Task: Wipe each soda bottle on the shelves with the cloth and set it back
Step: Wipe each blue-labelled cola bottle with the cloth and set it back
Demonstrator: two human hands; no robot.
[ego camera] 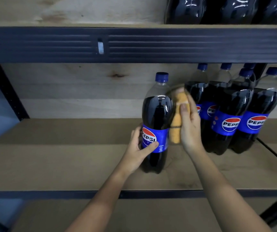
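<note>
— Where's the bottle?
— Upright on the shelf (67,164), left of the other bottles (231,114): your soda bottle (156,114), left hand (138,148) fingers curled round its label.
— And the cloth?
— Orange cloth (178,118) gripped in your right hand (190,126), pressed against the bottle's right side.

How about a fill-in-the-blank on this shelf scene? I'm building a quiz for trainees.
1. The left hand grips the lone bottle at its ____ label.
2. The right hand presses an ____ cloth against that bottle's side.
3. The bottle's cap is ____ in colour.
4. The other bottles stand grouped to its ____.

Missing words: blue; orange; blue; right
</note>
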